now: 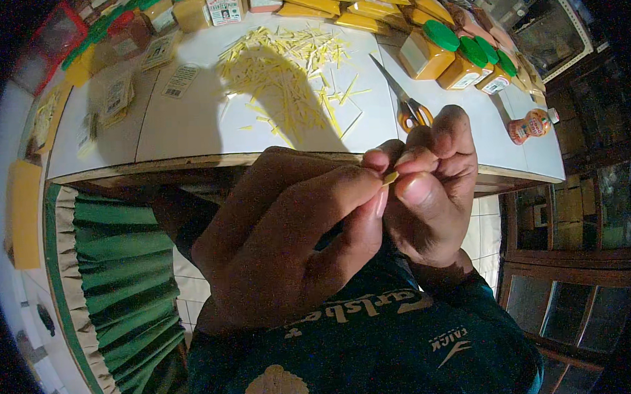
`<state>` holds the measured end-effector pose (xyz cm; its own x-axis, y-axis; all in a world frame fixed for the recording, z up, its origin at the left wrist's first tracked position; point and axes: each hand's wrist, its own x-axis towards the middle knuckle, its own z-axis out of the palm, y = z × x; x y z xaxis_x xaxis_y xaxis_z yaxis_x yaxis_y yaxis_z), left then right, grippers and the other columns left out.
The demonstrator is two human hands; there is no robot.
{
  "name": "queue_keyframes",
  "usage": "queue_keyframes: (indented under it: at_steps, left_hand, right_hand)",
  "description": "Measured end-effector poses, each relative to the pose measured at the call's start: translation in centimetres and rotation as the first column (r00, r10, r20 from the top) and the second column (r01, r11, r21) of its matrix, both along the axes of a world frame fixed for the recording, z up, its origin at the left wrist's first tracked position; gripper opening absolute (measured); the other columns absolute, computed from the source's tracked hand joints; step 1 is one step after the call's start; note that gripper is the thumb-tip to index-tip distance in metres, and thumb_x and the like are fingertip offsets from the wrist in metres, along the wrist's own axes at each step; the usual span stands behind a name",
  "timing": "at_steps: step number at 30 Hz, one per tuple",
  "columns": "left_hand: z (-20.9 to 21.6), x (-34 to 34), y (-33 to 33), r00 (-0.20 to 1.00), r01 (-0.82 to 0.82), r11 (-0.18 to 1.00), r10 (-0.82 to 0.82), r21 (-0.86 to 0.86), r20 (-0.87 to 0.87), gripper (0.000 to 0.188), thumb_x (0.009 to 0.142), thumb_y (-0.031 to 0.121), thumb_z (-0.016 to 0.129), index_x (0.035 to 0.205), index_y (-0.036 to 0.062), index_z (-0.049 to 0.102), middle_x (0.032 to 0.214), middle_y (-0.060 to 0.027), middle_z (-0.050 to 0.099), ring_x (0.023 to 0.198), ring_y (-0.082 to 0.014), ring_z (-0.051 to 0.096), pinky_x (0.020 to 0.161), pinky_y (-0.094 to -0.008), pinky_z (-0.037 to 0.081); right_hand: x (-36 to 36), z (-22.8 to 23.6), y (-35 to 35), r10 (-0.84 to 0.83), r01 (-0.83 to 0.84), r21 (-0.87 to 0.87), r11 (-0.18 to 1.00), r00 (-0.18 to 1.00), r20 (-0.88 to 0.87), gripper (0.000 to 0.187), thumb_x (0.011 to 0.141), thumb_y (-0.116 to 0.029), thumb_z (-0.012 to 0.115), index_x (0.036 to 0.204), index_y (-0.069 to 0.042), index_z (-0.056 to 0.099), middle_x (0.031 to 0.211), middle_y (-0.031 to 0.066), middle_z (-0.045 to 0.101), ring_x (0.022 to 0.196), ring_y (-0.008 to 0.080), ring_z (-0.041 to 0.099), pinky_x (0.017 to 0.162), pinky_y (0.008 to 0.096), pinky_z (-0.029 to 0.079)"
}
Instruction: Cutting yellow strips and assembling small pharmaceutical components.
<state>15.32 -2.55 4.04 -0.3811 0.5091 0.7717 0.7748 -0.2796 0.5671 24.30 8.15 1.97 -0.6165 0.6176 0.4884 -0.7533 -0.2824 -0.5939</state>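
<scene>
Head view: both my hands sat at centre frame, close together in front of my dark green shirt [378, 349]. My left hand [289, 233] and my right hand [435, 185] met at the fingertips, each grip pressed together, pinching one small yellow strip [391, 177] between thumbs and forefingers. The strip was mostly hidden, only a short bit showing at centre, just right of the middle.

Upper centre: white worktop [185, 125] with a loose heap of yellow strips [289, 71] spread over it. Orange-handled scissors [406, 101] lay just right of the heap, well above my hands. Upper right: a row of yellow jars with green lids [457, 53]. Right edge of the worktop: a small orange bottle [532, 125] on its side. Top centre: flat yellow packets [342, 2]. Lower left: green pleated cloth [122, 276].
</scene>
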Motion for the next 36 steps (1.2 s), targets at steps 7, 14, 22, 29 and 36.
queue_keyframes:
  at_steps: [7, 14, 22, 29, 36]
  left_hand:
    - [0.3, 0.2, -0.2, 0.997, -0.059, 0.998, 0.057, -0.029, -0.043, 0.019, 0.068, 0.000, 0.072, 0.083, 0.0070, 0.062, 0.077, -0.0095, 0.064, 0.070, -0.0228, 0.062, 0.069, -0.0331, 0.050]
    - [0.5, 0.2, -0.5, 0.986, -0.108, 0.991, 0.098, -0.073, -0.132, 0.020, 0.067, 0.001, 0.073, 0.083, 0.0077, 0.063, 0.077, -0.0091, 0.063, 0.070, -0.0248, 0.061, 0.068, -0.0345, 0.050]
    - [0.5, -0.4, -0.3, 0.998, 0.004, 0.999, -0.007, -0.053, -0.059, 0.019, 0.069, -0.002, 0.070, 0.084, 0.0056, 0.061, 0.075, -0.0101, 0.062, 0.067, -0.0230, 0.060, 0.065, -0.0321, 0.049]
    - [0.4, -0.7, -0.2, 0.995, 0.097, 0.995, -0.097, -0.018, 0.015, 0.016, 0.072, -0.003, 0.068, 0.085, 0.0028, 0.059, 0.073, -0.0117, 0.061, 0.065, -0.0216, 0.059, 0.062, -0.0313, 0.047]
    - [0.4, -0.7, -0.3, 0.999, 0.052, 0.998, -0.053, -0.022, -0.011, 0.014, 0.071, -0.003, 0.068, 0.082, 0.0036, 0.061, 0.073, -0.0104, 0.062, 0.066, -0.0214, 0.059, 0.064, -0.0317, 0.048]
  right_hand:
    - [0.2, 0.1, 0.0, -0.041, 0.040, 0.051, 0.998, 0.999, 0.003, 0.038, 0.074, 0.011, 0.066, 0.092, -0.004, 0.037, 0.083, 0.0199, 0.066, 0.090, 0.0325, 0.065, 0.084, 0.0429, 0.051]
    - [0.3, 0.2, -0.1, -0.074, 0.074, 0.094, 0.993, 0.997, 0.001, 0.039, 0.073, 0.011, 0.068, 0.091, -0.004, 0.037, 0.083, 0.0193, 0.065, 0.088, 0.0338, 0.065, 0.083, 0.0470, 0.051]
    - [0.6, 0.8, -0.1, -0.220, 0.182, 0.265, 0.947, 0.968, 0.121, 0.045, 0.069, 0.002, 0.072, 0.091, -0.009, 0.035, 0.074, 0.0067, 0.060, 0.075, 0.0229, 0.062, 0.081, 0.0392, 0.050]
    - [0.6, 1.2, -0.5, -0.241, 0.207, 0.208, 0.956, 0.958, 0.156, 0.047, 0.067, 0.000, 0.075, 0.089, -0.009, 0.035, 0.071, 0.0063, 0.058, 0.074, 0.0231, 0.061, 0.077, 0.0382, 0.050]
    - [0.4, 1.1, -0.4, -0.247, 0.203, 0.287, 0.936, 0.960, 0.128, 0.048, 0.066, -0.001, 0.076, 0.089, -0.009, 0.035, 0.068, 0.0058, 0.058, 0.072, 0.0233, 0.062, 0.077, 0.0400, 0.052]
